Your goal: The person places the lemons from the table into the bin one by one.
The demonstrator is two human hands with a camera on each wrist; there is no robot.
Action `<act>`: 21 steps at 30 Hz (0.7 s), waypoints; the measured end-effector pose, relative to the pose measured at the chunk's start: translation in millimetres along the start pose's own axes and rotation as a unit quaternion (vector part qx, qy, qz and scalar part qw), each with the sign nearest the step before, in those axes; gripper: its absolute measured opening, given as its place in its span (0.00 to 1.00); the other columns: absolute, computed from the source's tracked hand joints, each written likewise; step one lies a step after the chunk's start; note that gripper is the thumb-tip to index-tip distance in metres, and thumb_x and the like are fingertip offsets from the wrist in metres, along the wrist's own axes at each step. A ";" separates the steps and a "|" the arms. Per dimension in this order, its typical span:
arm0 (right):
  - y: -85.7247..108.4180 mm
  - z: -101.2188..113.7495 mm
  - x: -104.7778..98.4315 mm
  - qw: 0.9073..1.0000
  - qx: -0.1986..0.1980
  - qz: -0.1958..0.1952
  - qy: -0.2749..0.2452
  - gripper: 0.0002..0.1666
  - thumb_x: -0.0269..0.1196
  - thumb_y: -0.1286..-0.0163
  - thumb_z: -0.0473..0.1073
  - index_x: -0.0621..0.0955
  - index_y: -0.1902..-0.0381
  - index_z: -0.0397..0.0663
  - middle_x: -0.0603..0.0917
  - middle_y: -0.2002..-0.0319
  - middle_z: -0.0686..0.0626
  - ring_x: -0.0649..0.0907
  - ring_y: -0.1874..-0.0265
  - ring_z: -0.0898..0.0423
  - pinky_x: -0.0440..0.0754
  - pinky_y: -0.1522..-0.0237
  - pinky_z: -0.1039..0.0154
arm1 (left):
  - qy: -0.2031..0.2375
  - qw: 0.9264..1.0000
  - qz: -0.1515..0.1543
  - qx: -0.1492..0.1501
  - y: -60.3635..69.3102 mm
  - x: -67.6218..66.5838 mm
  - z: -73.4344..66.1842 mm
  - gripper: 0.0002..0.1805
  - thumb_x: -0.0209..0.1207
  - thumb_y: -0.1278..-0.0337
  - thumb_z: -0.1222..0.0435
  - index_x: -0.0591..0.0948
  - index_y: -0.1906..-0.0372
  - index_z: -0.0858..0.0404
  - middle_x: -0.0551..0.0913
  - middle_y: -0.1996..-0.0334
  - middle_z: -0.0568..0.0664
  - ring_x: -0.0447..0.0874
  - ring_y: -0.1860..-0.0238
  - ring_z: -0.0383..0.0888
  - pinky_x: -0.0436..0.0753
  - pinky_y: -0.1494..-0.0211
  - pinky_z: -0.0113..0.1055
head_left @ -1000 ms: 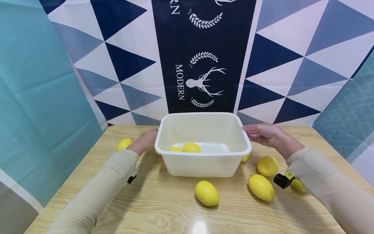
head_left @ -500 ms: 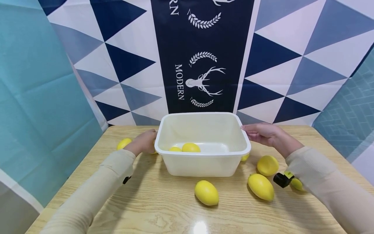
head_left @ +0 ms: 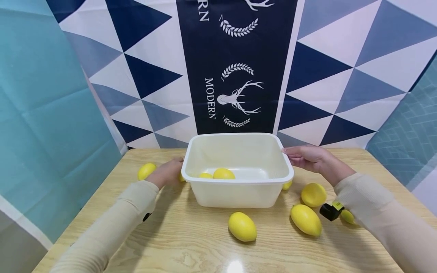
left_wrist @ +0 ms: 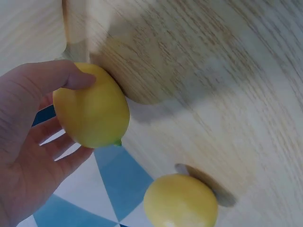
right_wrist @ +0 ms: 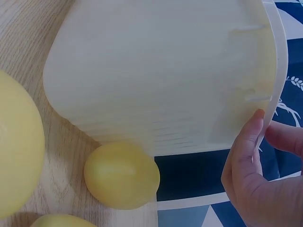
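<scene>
My left hand (head_left: 167, 172) is just left of a white plastic basin (head_left: 235, 194). In the left wrist view its thumb and fingers grip a yellow lemon (left_wrist: 92, 111) with a small green tip, low over the wooden table. Little of that lemon shows in the head view, behind the hand. My right hand (head_left: 312, 157) holds the basin's right rim, thumb on one side and fingers on the other, as the right wrist view shows the rim (right_wrist: 279, 61) between them. Inside the basin lie two lemons (head_left: 224, 173), one mostly hidden by the front wall.
One lemon (head_left: 146, 171) lies left, behind the left wrist. Another lemon (head_left: 242, 226) is in front of the basin. Several more sit at the right, including a lemon (head_left: 306, 220) near the right sleeve and a lemon (right_wrist: 122, 175) beside the basin wall. A patterned cloth (head_left: 235, 102) hangs behind.
My left hand has shifted slightly left and toward me, away from the basin's side. The right hand and basin keep their places.
</scene>
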State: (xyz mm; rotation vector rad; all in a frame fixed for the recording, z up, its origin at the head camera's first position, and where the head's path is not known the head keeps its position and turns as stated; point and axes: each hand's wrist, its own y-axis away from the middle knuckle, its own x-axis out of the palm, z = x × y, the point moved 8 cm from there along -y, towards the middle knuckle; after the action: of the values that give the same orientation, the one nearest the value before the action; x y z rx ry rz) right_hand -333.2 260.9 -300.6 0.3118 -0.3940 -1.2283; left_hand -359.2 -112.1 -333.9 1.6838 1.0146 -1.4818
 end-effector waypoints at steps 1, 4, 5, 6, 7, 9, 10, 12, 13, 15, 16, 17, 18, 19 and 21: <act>0.0 -0.3 0.3 1.000 0.000 0.000 0.000 0.07 0.60 0.32 0.40 0.84 0.69 0.55 0.85 0.66 0.55 0.85 0.65 0.64 0.84 0.56 0.73 | -0.001 1.000 0.003 -0.002 0.0 1.4 1.1 0.20 0.69 0.54 0.65 0.81 0.51 0.59 0.80 0.52 0.56 0.79 0.50 0.53 0.79 0.41 0.50; 0.6 -0.3 1.1 1.000 -0.001 -0.001 0.000 0.06 0.61 0.32 0.40 0.84 0.69 0.55 0.85 0.66 0.55 0.85 0.65 0.64 0.84 0.56 0.73 | 0.001 1.000 0.011 0.001 -0.9 4.4 5.2 0.20 0.69 0.56 0.66 0.81 0.52 0.59 0.81 0.55 0.55 0.79 0.55 0.51 0.80 0.44 0.49; 0.8 -0.1 1.2 1.000 -0.001 -0.002 -0.001 0.06 0.61 0.32 0.40 0.84 0.69 0.55 0.85 0.66 0.55 0.85 0.66 0.64 0.84 0.56 0.73 | 0.002 1.000 0.015 0.005 -1.2 4.9 6.5 0.20 0.69 0.56 0.66 0.81 0.53 0.59 0.81 0.57 0.55 0.79 0.56 0.50 0.80 0.45 0.49; 0.9 0.2 0.9 1.000 -0.001 -0.003 0.000 0.07 0.61 0.32 0.40 0.84 0.69 0.55 0.85 0.66 0.56 0.85 0.66 0.64 0.84 0.56 0.73 | 0.004 1.000 0.018 0.009 -1.5 5.1 7.5 0.20 0.69 0.57 0.67 0.81 0.54 0.60 0.80 0.58 0.55 0.79 0.58 0.49 0.81 0.46 0.49; 1.2 0.7 1.3 1.000 -0.003 -0.002 0.001 0.07 0.61 0.32 0.40 0.84 0.69 0.55 0.85 0.66 0.56 0.85 0.66 0.65 0.84 0.56 0.73 | 0.008 1.000 0.022 0.015 -1.2 5.0 8.2 0.21 0.69 0.58 0.68 0.81 0.53 0.60 0.80 0.59 0.54 0.78 0.59 0.49 0.81 0.47 0.48; 1.7 1.5 1.3 1.000 -0.004 -0.004 0.002 0.07 0.61 0.32 0.40 0.84 0.69 0.55 0.85 0.66 0.56 0.85 0.66 0.65 0.84 0.56 0.73 | 0.020 0.999 0.029 0.020 -0.9 4.5 10.5 0.23 0.69 0.61 0.69 0.81 0.52 0.60 0.81 0.60 0.53 0.77 0.60 0.47 0.80 0.48 0.47; 1.7 1.8 1.5 1.000 -0.005 -0.003 0.001 0.07 0.61 0.32 0.40 0.84 0.69 0.55 0.85 0.67 0.56 0.85 0.66 0.65 0.84 0.56 0.73 | 0.024 0.999 0.031 0.026 -0.7 3.9 11.0 0.24 0.69 0.62 0.69 0.81 0.51 0.60 0.81 0.61 0.53 0.76 0.61 0.47 0.80 0.50 0.45; 1.9 2.2 1.3 1.000 -0.005 -0.004 0.001 0.07 0.61 0.32 0.40 0.84 0.69 0.55 0.85 0.67 0.56 0.85 0.66 0.65 0.84 0.57 0.73 | 0.037 0.998 0.034 0.036 -0.2 2.9 12.3 0.27 0.69 0.65 0.70 0.81 0.50 0.60 0.81 0.62 0.52 0.75 0.62 0.46 0.79 0.52 0.43; 2.1 2.2 1.4 1.000 -0.005 -0.002 0.000 0.07 0.61 0.32 0.40 0.84 0.69 0.55 0.85 0.67 0.56 0.85 0.66 0.65 0.84 0.57 0.73 | 0.043 0.998 0.036 0.041 0.0 2.6 12.7 0.27 0.69 0.66 0.71 0.81 0.50 0.60 0.81 0.63 0.51 0.74 0.62 0.45 0.78 0.53 0.42; 2.5 1.7 1.3 1.000 -0.003 -0.005 -0.002 0.07 0.61 0.32 0.40 0.84 0.69 0.55 0.85 0.67 0.56 0.85 0.66 0.65 0.84 0.56 0.73 | 0.054 0.996 0.040 0.050 0.7 3.5 13.6 0.27 0.69 0.66 0.71 0.81 0.51 0.60 0.81 0.65 0.49 0.73 0.64 0.44 0.77 0.55 0.39; 2.7 1.3 1.2 1.000 -0.002 -0.005 -0.002 0.07 0.61 0.32 0.40 0.84 0.69 0.55 0.85 0.67 0.56 0.85 0.66 0.64 0.84 0.56 0.73 | 0.059 0.996 0.044 0.053 1.3 4.1 13.9 0.26 0.69 0.67 0.71 0.81 0.52 0.59 0.82 0.65 0.48 0.73 0.65 0.43 0.76 0.55 0.38; 2.9 0.8 1.1 1.000 -0.001 -0.007 -0.001 0.07 0.61 0.32 0.40 0.84 0.69 0.55 0.85 0.66 0.56 0.85 0.66 0.64 0.84 0.56 0.73 | 0.064 0.995 0.047 0.054 1.9 5.0 14.6 0.26 0.69 0.67 0.72 0.81 0.52 0.59 0.82 0.66 0.47 0.73 0.65 0.43 0.75 0.56 0.38; 3.0 0.2 1.1 1.000 0.001 -0.008 -0.002 0.07 0.61 0.32 0.40 0.84 0.69 0.55 0.85 0.66 0.56 0.85 0.66 0.64 0.84 0.56 0.73 | 0.067 0.995 0.050 0.057 2.5 6.1 14.9 0.26 0.69 0.67 0.72 0.82 0.53 0.59 0.82 0.66 0.46 0.73 0.65 0.42 0.75 0.56 0.37; 3.3 -0.3 1.4 1.000 0.002 -0.009 -0.002 0.06 0.61 0.32 0.41 0.84 0.69 0.55 0.85 0.66 0.55 0.85 0.66 0.64 0.84 0.56 0.72 | 0.068 0.995 0.053 0.058 3.1 7.3 15.3 0.25 0.69 0.66 0.71 0.82 0.53 0.59 0.82 0.67 0.46 0.72 0.66 0.42 0.75 0.57 0.36; 3.6 -1.3 1.5 1.000 0.004 -0.012 -0.002 0.05 0.61 0.32 0.41 0.83 0.69 0.55 0.85 0.66 0.55 0.85 0.66 0.64 0.84 0.55 0.72 | 0.067 0.994 0.058 0.060 4.4 9.2 16.5 0.26 0.69 0.66 0.71 0.81 0.52 0.59 0.82 0.67 0.45 0.72 0.66 0.41 0.74 0.57 0.35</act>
State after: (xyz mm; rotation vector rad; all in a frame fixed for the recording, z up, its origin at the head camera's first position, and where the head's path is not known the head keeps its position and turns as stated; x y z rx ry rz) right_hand -329.2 260.6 -300.1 0.3213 -0.4002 -1.2520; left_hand -362.7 -127.4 -345.2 1.9154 0.8960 -1.3946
